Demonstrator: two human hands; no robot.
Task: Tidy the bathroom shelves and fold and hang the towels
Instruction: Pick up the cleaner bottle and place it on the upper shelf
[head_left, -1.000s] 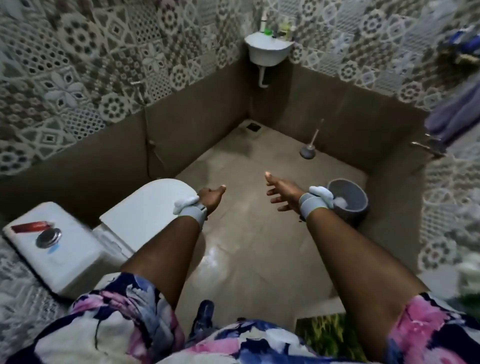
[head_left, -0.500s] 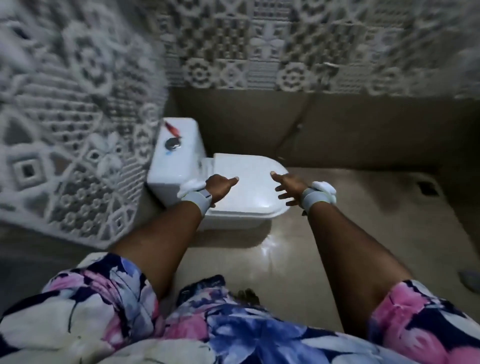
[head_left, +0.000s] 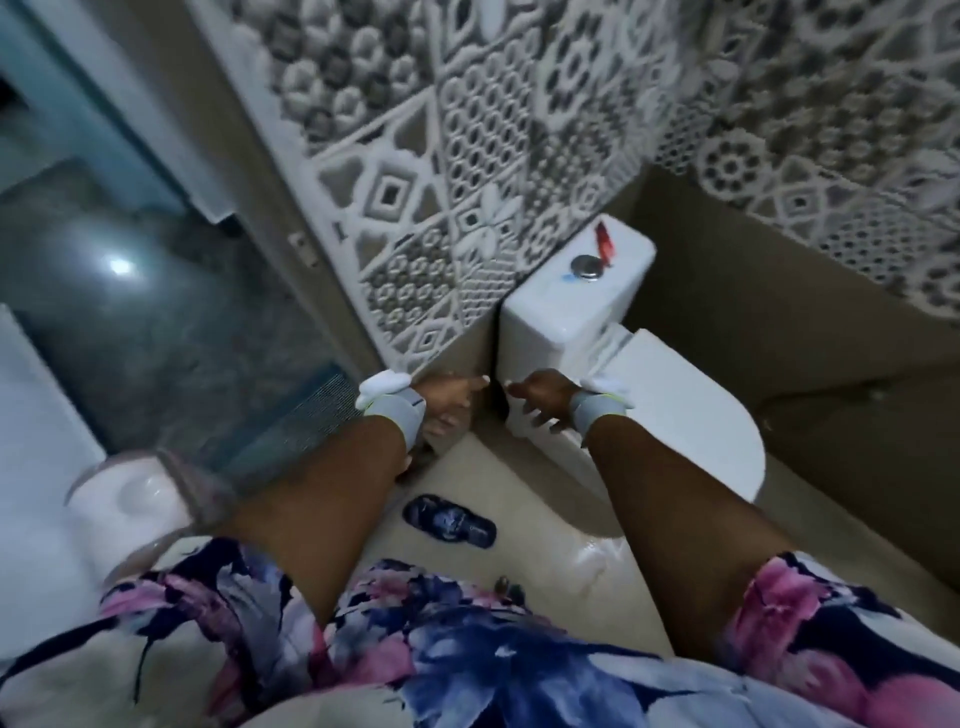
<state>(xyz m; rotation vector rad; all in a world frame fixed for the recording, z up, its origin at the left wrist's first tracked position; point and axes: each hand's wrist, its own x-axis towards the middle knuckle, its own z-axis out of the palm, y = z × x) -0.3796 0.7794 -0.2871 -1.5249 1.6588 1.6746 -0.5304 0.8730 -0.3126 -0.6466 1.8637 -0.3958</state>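
My left hand (head_left: 451, 402) and my right hand (head_left: 540, 399) are stretched out in front of me, both empty with fingers spread, each with a grey wristband. They hover close together in front of the white toilet cistern (head_left: 571, 296). No towel or shelf shows in this view. A small red object (head_left: 605, 240) lies on top of the cistern beside the chrome flush button (head_left: 588, 266).
The closed toilet lid (head_left: 691, 415) is at right. Patterned wall tiles (head_left: 467, 156) rise behind it. A dark slipper (head_left: 449, 521) lies on the beige floor. A doorway with a dark glossy floor (head_left: 156, 322) opens at left, a white round object (head_left: 130, 499) near it.
My view has swung left: the corner sink, bucket and plunger are gone, the toilet moved to the right and the doorway appeared. Both hands stayed out and empty.
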